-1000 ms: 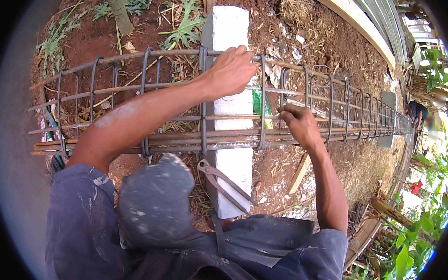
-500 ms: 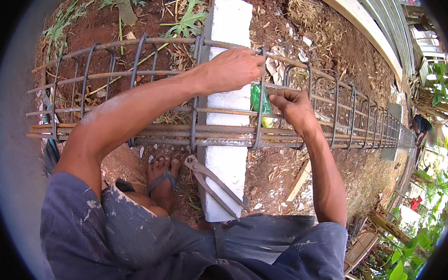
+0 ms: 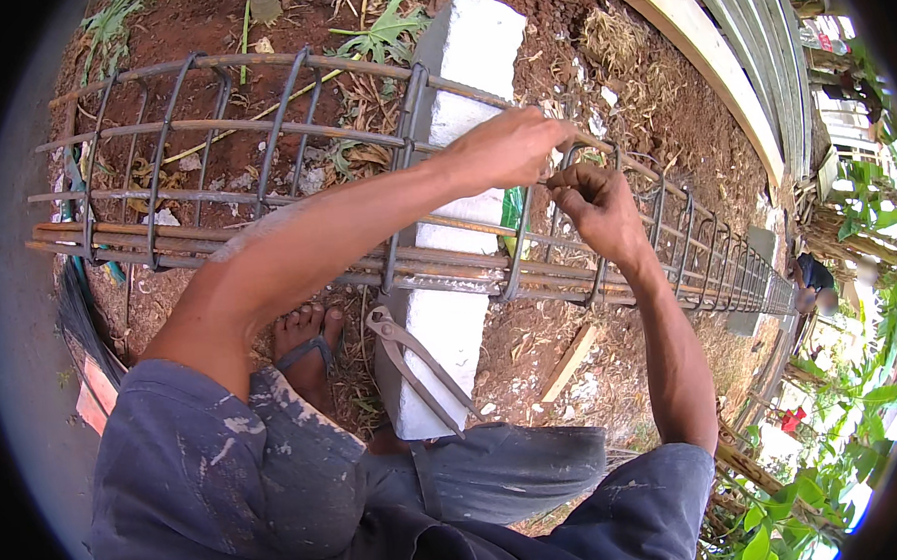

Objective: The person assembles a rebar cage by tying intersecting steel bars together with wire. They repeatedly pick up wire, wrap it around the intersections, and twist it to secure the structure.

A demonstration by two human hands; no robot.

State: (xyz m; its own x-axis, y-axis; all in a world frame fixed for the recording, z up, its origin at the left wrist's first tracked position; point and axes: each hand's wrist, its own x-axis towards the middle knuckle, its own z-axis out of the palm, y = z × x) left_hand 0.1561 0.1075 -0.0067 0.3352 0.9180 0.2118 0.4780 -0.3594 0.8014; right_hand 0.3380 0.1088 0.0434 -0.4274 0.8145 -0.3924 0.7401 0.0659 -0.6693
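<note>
A long rebar cage of rusty bars and dark square stirrups runs across in front of me. My left hand reaches over it, fingers curled closed at the upper bar; what they grip is hidden. Beside it, slightly lower, my right hand is closed in a pinch near a stirrup, its fingertips almost meeting the left ones. Whatever is pinched there is too small to make out. Under the cage lies a long white block, with a pair of end-cutting pincers resting on its near end, handles spread.
Green plastic shows beneath the bars beside the block. A wood strip lies on the reddish soil. A pale plank and corrugated sheets stand at the upper right. Another person is at the cage's far end.
My left hand has moved right along the upper bar, past the stirrup it was at. My right hand has risen slightly, bringing the fingertips closer together. The view has shifted a little.
</note>
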